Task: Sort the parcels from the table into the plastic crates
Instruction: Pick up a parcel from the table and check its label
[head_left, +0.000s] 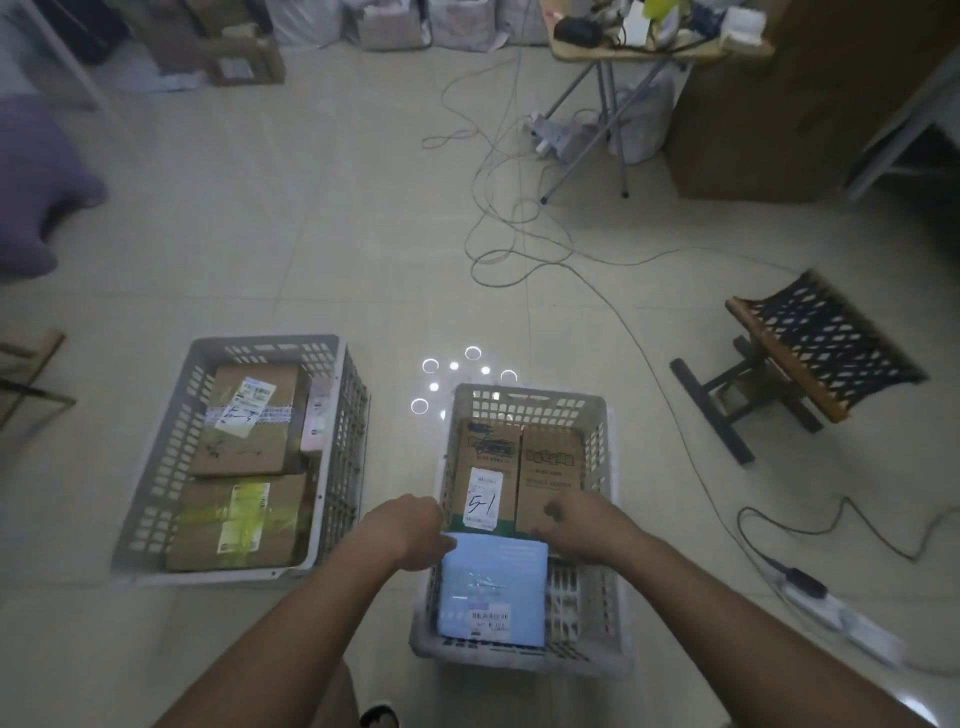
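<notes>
1. Gripped at its far edge by both hands, a pale blue parcel (493, 587) is being set into the near half of the right crate (608, 447); the left hand (405, 530) is curled over the far left corner and the right hand (582, 525) over the far right corner, though the fingertips themselves are hidden behind the parcel's edge.

2. Two grey plastic crates are seen side by side on the tiled floor, apart from each other, with the left crate (171, 452) lying further from the hands.

3. Three parcels are counted in the left crate: two brown cartons (244, 421) laid flat one behind the other, and a slim pale packet (316, 415) wedged against the right wall.

4. Three are also counted in the right crate: two tall brown cartons (519, 473) stood side by side at the far end, one marked "5-1", and the blue parcel just in front of them.

5. Six parcels in all are thus judged sorted or nearly so; the sorting table is not shown, so the number left cannot be told.
</notes>
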